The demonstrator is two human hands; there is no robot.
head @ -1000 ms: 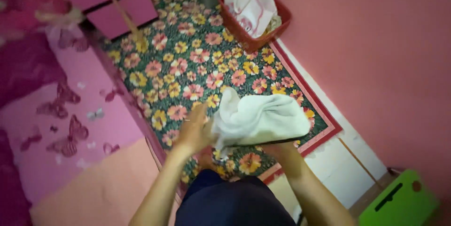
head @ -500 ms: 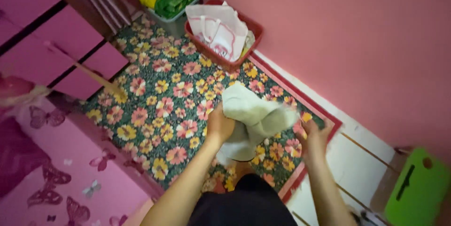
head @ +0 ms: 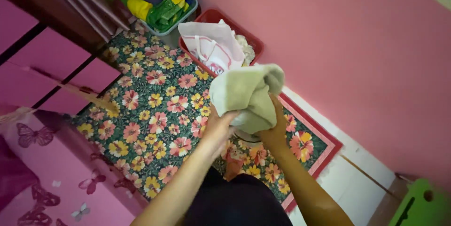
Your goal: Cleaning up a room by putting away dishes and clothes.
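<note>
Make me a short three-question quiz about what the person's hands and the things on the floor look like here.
1. True or false: both hands grip the pale towel.
2. What lies in the red basket? A) a white bag B) shoes C) books
3. What pattern covers the rug?

Key:
1. True: the left hand and right hand both clutch it.
2. A, the white bag.
3. Flowers, pink and yellow.
</note>
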